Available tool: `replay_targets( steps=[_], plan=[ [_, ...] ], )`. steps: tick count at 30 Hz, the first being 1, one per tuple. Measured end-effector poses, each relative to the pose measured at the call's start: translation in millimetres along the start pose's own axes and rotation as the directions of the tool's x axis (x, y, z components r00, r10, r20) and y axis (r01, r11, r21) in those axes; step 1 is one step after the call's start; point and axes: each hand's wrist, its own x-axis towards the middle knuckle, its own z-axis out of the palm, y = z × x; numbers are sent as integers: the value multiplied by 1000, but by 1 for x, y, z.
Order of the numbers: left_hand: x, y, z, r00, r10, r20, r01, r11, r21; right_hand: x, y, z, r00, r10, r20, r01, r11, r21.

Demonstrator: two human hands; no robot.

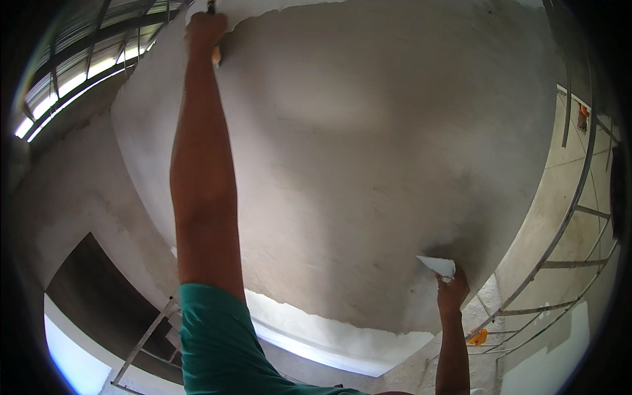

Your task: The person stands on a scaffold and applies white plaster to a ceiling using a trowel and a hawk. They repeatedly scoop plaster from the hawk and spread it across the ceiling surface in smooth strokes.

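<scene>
A large grey plastered wall (342, 151) spreads in front of me, with ragged white coating along its top and bottom edges. My left hand (207, 29) is stretched high to the wall's upper left, closed around a handled tool (216, 55). Only a dark end above the fist and an orange-brown part below it show, so I cannot tell its exact kind. Low on the right, my right hand (453, 289) grips a putty knife (439, 264). Its pale, tapered blade points left in front of the wall; whether it touches the surface is unclear.
Metal scaffold frames stand on the right (556, 264) and at lower left (146, 339). A dark opening (99, 289) lies at the left. Overhead, roof beams (89, 49) run across the upper left. An orange object (478, 337) sits near the right scaffold.
</scene>
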Motion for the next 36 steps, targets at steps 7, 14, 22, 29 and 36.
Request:
replay_targets(
  steps=[7,14,22,29,36],
  plan=[
    [-85,184,-6,991,134,-1,-133,986,-102,0,4,-2,994,-112,-18,112,994,12],
    [-156,279,-43,953,272,133,-207,907,-366,3,-2,-8,998,-67,17,67,997,36],
    [-39,69,-31,861,436,-263,-414,900,135,1,-1,-12,999,36,11,-36,999,-28],
    [45,-51,-8,839,485,-245,-486,872,60,-3,-2,-2,995,99,-7,-99,995,32],
    [-13,-59,27,759,634,-152,-651,748,-130,3,-8,6,987,162,12,-162,987,-13]
  ],
)
